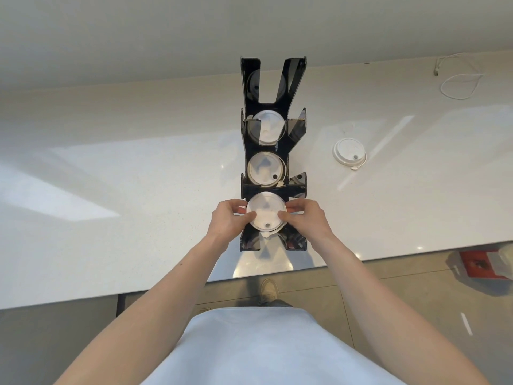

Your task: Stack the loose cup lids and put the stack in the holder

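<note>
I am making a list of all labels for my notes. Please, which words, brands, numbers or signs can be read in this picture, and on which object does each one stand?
None can be read.
White lids, in the hands and in the black holder: no print visible.
Loose lid on the counter: no readable marking.
Red object on the floor: any marking is too blurred to read.

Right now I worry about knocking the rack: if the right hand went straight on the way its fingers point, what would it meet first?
The right hand points leftward, so it would press the held lid, then the left hand; depth is unclear.
</note>
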Demonstrator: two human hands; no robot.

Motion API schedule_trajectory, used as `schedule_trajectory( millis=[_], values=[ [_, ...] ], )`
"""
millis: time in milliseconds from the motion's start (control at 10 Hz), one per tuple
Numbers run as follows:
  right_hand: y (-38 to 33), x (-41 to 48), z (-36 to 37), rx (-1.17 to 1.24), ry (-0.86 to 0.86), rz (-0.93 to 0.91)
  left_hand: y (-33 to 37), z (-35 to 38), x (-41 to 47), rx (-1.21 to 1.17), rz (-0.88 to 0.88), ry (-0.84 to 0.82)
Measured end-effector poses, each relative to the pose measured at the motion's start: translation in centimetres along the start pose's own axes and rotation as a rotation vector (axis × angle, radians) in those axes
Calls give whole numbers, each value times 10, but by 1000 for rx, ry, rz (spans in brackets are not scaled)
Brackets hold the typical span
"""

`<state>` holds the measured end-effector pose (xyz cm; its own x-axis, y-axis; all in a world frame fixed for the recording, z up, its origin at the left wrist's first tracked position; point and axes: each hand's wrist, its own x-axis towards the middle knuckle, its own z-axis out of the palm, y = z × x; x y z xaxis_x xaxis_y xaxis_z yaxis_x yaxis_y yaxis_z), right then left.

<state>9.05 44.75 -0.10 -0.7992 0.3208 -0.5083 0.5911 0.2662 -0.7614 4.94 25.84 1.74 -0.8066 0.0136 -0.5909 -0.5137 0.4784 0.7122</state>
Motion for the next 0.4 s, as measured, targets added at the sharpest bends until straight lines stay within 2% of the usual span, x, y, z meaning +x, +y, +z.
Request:
schedule_trajectory(
  millis=[300, 400],
  values=[
    [10, -22, -3, 201, -12, -9, -10, -5, -5, -36, 41, -54],
    [15, -35, -3, 257, 68, -17, -18, -9, -11, -68, 52, -65]
  ],
)
